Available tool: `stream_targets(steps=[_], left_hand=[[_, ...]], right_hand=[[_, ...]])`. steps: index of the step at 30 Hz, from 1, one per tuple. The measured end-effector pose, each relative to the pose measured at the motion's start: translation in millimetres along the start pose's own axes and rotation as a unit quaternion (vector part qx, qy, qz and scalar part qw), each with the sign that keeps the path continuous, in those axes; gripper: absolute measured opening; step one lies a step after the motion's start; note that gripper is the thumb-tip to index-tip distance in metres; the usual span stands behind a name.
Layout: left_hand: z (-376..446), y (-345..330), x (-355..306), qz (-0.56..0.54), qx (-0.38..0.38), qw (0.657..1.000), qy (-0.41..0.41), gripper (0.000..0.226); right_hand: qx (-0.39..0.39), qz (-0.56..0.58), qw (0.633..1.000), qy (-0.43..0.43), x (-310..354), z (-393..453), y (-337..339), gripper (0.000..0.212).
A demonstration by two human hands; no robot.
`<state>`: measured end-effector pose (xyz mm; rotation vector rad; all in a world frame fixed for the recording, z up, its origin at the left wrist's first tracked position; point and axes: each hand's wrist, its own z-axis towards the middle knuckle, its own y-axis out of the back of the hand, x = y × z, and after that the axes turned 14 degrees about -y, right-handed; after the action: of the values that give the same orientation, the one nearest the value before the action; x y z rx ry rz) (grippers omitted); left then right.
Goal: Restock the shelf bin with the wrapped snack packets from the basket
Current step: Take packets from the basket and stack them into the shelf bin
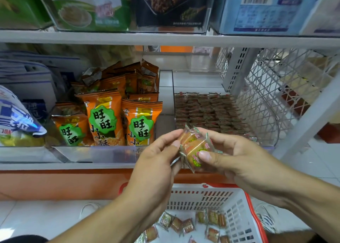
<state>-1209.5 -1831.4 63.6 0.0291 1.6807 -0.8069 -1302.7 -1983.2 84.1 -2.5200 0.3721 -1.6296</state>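
Both hands hold a small stack of wrapped snack packets point(195, 147) in clear film, just in front of the shelf edge. My left hand point(156, 161) pinches the stack's left side with thumb and fingers. My right hand point(237, 156) grips its right side, thumb on the front packet. Behind the stack, a clear shelf bin point(272, 143) holds several neat rows of the same packets point(206, 110). Below, a white basket with a red rim point(239, 211) sits on the floor with several loose packets point(184, 224) in it.
A clear bin of orange snack bags point(103, 121) stands left of the target bin. Blue and white bags point(16, 117) lie at far left. A white wire mesh rack point(276, 88) stands to the right. The shelf above point(165, 38) carries boxed goods.
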Motion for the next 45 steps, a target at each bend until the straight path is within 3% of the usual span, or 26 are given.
stream_targets(steps=[4,8,11,13,15,20,26,29,31,33,34,36,38,39,42,45], left_hand=[[3.1,-3.2,-4.0,-0.001,-0.019,1.000,-0.003,0.033],[4.6,-7.8,-5.7,-0.044,-0.037,0.998,0.024,0.030],[3.7,-8.1,-9.0,-0.093,0.000,0.992,0.085,0.047],[3.4,-7.2,-10.8,-0.090,0.051,0.981,0.162,0.068],[2.4,-6.2,-8.7,-0.075,0.078,0.972,0.208,0.078],[0.5,-14.6,-4.1,-0.074,0.031,0.978,0.191,0.065],[7.7,-18.4,-5.2,-0.092,0.020,0.977,0.193,0.064],[12.7,-20.9,-7.2,-0.092,0.042,0.978,0.183,0.079],[16.6,-21.2,-8.8,-0.064,0.053,0.986,0.142,0.084],[18.0,-21.8,-8.2,0.048,0.019,0.998,0.025,0.061],[17.5,-20.6,-6.9,0.152,0.009,0.986,-0.069,0.041],[16.5,-15.8,-2.9,0.356,0.035,0.900,-0.249,0.013],[19.4,-13.5,6.6,0.492,0.106,0.808,-0.307,0.032],[21.6,-13.9,11.1,0.520,0.127,0.789,-0.303,0.046],[30.6,-15.1,19.0,0.531,0.138,0.800,-0.242,0.077],[38.4,-14.3,23.2,0.545,0.132,0.800,-0.212,0.089]], right_hand=[[-0.036,-0.009,0.999,0.005,-0.8,3.3,-1.1,0.081],[-0.076,-0.168,0.980,0.070,1.3,1.3,-6.4,0.075],[-0.149,-0.400,0.890,0.159,3.8,-5.2,-6.7,0.074],[-0.142,-0.489,0.838,0.196,4.9,-8.8,-7.6,0.077],[-0.120,-0.523,0.815,0.220,3.8,-10.6,-9.6,0.079],[-0.149,-0.590,0.762,0.222,1.5,-10.5,-12.6,0.083],[-0.151,-0.578,0.773,0.214,2.6,-6.8,-14.6,0.080],[-0.148,-0.548,0.796,0.210,12.5,-5.0,-9.9,0.073],[-0.159,-0.487,0.834,0.204,26.8,-1.7,0.3,0.073],[-0.202,-0.407,0.870,0.191,43.5,9.2,18.8,0.072],[-0.234,-0.390,0.874,0.173,51.3,18.9,29.4,0.071],[-0.295,-0.427,0.846,0.125,62.2,45.3,46.7,0.070],[-0.323,-0.453,0.826,0.090,65.6,76.1,56.1,0.067],[-0.325,-0.450,0.828,0.080,66.3,92.4,59.5,0.066],[-0.308,-0.446,0.838,0.055,73.2,139.6,70.2,0.063],[-0.303,-0.433,0.848,0.047,83.6,178.1,82.3,0.055]])
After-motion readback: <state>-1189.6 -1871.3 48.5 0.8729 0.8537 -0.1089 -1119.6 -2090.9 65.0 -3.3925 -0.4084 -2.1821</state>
